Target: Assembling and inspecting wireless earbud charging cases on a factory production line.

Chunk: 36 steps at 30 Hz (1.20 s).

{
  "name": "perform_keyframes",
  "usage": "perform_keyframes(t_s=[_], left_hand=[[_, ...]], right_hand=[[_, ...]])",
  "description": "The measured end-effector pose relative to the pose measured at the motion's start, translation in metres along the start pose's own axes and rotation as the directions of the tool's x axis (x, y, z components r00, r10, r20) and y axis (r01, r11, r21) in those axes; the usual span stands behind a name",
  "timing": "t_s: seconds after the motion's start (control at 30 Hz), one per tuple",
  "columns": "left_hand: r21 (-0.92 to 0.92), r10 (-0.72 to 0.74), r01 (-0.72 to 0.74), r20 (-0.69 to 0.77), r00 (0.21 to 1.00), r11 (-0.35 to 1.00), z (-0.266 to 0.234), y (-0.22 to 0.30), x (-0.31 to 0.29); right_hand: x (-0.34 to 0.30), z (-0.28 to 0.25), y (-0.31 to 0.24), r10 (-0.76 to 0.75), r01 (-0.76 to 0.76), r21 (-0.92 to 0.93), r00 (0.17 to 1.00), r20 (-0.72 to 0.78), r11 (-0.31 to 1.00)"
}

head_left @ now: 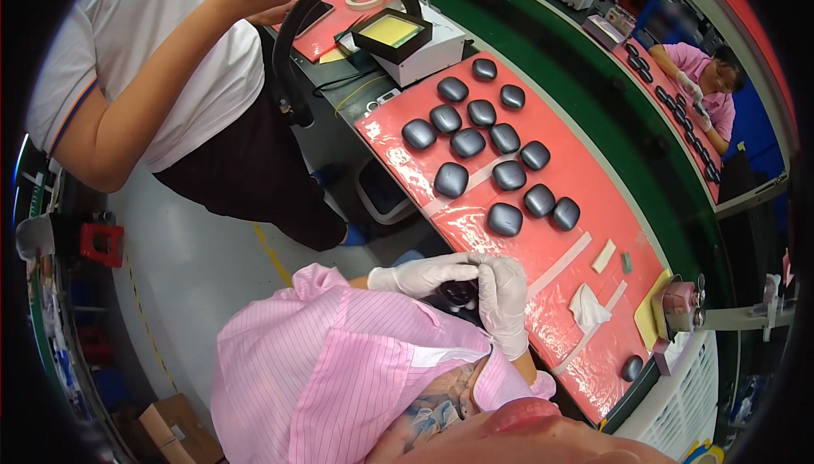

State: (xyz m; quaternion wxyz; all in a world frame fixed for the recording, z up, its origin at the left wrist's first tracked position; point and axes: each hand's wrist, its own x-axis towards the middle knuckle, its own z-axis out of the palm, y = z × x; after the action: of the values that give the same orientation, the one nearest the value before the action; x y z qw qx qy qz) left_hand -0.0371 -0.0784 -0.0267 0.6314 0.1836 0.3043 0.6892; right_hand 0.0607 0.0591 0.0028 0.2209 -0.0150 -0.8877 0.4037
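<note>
Both my hands wear white gloves and meet in front of my chest, at the near edge of the red-covered bench (555, 252). Between them is a glossy black earbud case (459, 293), mostly hidden by the fingers. My left hand (426, 274) is closed around its far side, fingers bent. My right hand (504, 296) grips it from the right, its fingertips close to the left ones. Several dark grey rounded earbud cases (467, 143) lie spread over the bench beyond my hands. One more case (632, 368) sits apart at the bench's right end.
A crumpled white cloth (587, 307) and a small pale strip (604, 255) lie on the bench. A tape dispenser (681, 301) stands at right. A black hose (292, 49) arches by a white device (428, 50). A person in white (170, 66) stands left; another (708, 95) works across the green belt (585, 83).
</note>
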Motion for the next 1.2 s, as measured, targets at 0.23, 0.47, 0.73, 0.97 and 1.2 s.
perform_keyframes(t_s=[0.23, 0.47, 0.73, 0.97, 1.2], left_hand=[[-0.548, -0.016, -0.296, -0.492, 0.870, 0.783, -0.151, 0.018, -0.079], [-0.181, 0.258, -0.956, -0.936, 0.239, 0.229, -0.301, 0.143, -0.085], [0.200, 0.236, -0.758, -0.970, -0.063, 0.620, -0.384, 0.145, -0.095], [-0.052, 0.166, -0.855, -0.973, 0.159, 0.516, -0.328, 0.116, -0.089], [-0.176, 0.283, -0.353, -0.329, 0.901, 0.919, -0.124, 0.061, -0.073]], right_hand=[[-0.010, -0.004, 0.022, 0.253, -0.228, 0.150, 0.952, -0.174, 0.962], [-0.005, 0.004, 0.025, 0.168, -0.171, -0.008, 0.975, -0.148, 0.985], [-0.006, 0.005, 0.019, 0.057, -0.075, -0.134, 0.990, -0.128, 0.988], [-0.032, -0.029, 0.020, 0.253, -0.242, 0.074, 0.940, -0.230, 0.967], [-0.078, -0.121, 0.056, 0.547, -0.490, 0.286, 0.551, -0.630, 0.824]])
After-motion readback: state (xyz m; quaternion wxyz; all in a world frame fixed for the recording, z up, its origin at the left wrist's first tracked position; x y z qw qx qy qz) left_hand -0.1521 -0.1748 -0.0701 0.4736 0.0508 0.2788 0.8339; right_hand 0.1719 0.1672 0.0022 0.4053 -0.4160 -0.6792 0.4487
